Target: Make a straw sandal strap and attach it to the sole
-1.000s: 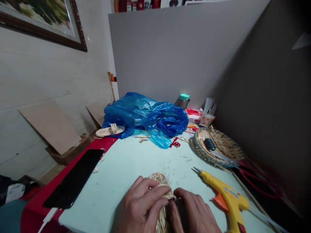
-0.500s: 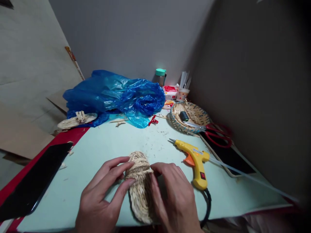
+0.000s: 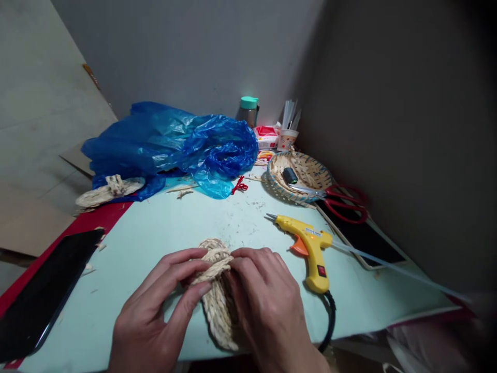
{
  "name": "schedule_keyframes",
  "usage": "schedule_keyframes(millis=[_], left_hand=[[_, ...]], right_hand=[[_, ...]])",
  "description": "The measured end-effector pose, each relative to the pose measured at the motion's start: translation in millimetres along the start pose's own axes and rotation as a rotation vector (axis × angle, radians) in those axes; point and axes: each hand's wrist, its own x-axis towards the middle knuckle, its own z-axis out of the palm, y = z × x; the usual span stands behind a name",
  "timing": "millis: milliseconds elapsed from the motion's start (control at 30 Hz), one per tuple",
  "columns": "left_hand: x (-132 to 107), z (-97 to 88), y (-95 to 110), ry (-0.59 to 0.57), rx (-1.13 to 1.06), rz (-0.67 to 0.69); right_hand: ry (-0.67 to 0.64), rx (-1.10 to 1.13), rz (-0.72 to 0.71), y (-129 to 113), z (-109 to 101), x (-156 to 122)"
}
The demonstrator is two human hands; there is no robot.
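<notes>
A small woven straw slipper [image 3: 220,316] lies on the pale green table top near the front edge, its sole coiled from braided fibre. Braided straps [image 3: 214,267] cross its upper part. My left hand [image 3: 155,305] grips the straps from the left, thumb below and fingers above. From the right, my right hand [image 3: 264,295] pinches the strap's other end; its fingertips are partly hidden behind the hand. Right of the slipper lies a yellow glue gun [image 3: 313,248] with an orange trigger and a long clear glue stick in its back.
A blue plastic bag [image 3: 166,145] and another straw slipper [image 3: 112,191] lie at the back left. Red-handled scissors [image 3: 345,203] rest across a woven basket [image 3: 272,181] holding a dark thread spool [image 3: 289,176]. A black phone [image 3: 50,295] lies left, a tablet [image 3: 365,238] right.
My right hand has shifted onto the strap's right end, its fingers now closer to my left hand. The strap sits more slanted. The whole view has moved slightly.
</notes>
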Motion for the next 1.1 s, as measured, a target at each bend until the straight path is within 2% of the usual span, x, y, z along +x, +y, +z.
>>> schedule_keyframes(millis=[233, 433, 667, 933, 1100], left_hand=[[0, 1.6, 7, 0.009, -0.046, -0.05], [2, 3.1, 7, -0.01, 0.025, -0.011], [1, 2.1, 11, 0.085, 0.039, -0.063], [-3, 10.7, 0, -0.041, 0.157, -0.157], [-4, 14.4, -6, -0.046, 0.265, -0.089]], right_hand=[[-0.006, -0.052, 0.005, 2, 3, 0], [-0.01, -0.025, 0.046, 1, 5, -2], [0.032, 0.058, 0.148, 0, 0, 1], [0.014, 0.002, 0.238, -4, 9, 2], [-0.03, -0.042, 0.273, -4, 13, 1]])
